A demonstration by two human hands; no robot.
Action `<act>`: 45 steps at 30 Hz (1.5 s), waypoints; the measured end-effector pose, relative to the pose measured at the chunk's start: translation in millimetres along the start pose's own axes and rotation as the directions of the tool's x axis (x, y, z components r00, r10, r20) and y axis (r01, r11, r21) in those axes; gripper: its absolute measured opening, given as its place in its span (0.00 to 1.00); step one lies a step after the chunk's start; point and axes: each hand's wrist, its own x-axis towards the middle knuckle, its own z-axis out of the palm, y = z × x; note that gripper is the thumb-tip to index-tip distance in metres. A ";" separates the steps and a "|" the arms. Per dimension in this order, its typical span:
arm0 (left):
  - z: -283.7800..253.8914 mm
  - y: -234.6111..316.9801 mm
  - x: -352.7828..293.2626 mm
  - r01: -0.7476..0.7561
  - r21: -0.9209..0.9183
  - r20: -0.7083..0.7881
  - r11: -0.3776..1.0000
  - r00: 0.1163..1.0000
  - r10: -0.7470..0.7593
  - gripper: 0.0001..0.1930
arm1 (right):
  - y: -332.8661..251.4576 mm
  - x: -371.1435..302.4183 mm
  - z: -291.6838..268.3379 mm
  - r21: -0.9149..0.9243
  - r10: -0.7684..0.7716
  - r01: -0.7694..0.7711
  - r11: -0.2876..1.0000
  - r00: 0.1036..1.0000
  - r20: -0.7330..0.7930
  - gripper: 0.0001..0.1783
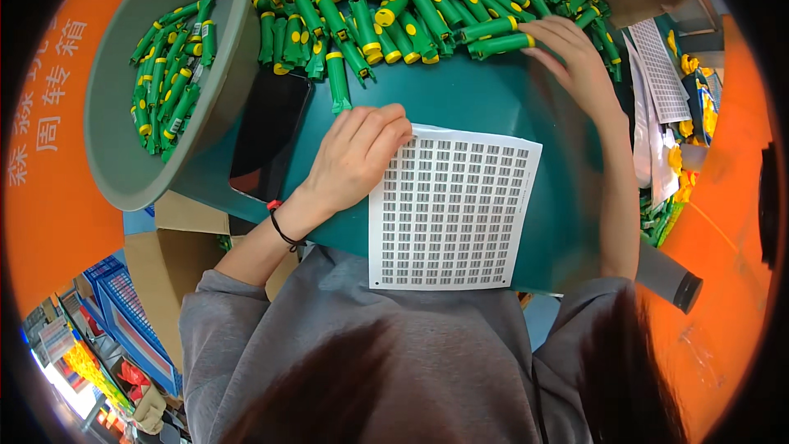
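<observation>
A white sheet of small barcode labels [452,210] lies over the front edge of the green table. My left hand [359,152] is closed at its upper left corner, with the fingertips on the paper. Just beyond that hand, a green plastic tube with a yellow end [337,80] touches or nearly touches my knuckles. My right hand [567,62] reaches to the pile's near edge. Its thumb and fingers close around the yellow end of another green tube [498,47]. Many similar green tubes [394,12] are heaped along the far side.
A grey-green basin [111,136] at the left holds more tubes, some bearing barcode labels. Beside it a black phone [267,140] lies on the table [493,99]. A cardboard box [160,279] stands below left. More label sheets [659,66] and yellow-and-green parts are at the right.
</observation>
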 end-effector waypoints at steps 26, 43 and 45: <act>-32.0 59.7 90.1 0.588 -0.620 0.578 0.520 0.790 -0.203 0.06 | -161.5 -98.3 16.8 0.946 0.542 -0.089 0.311 0.834 -0.099 0.22; -33.0 61.3 100.4 0.551 -0.517 0.611 0.654 0.774 -0.169 0.06 | -165.1 -97.4 13.1 0.930 0.547 -0.126 0.345 0.832 -0.090 0.22; -32.9 61.4 99.9 0.557 -0.510 0.613 0.656 0.770 -0.177 0.06 | -165.8 -97.0 12.7 0.931 0.550 -0.133 0.341 0.831 -0.082 0.22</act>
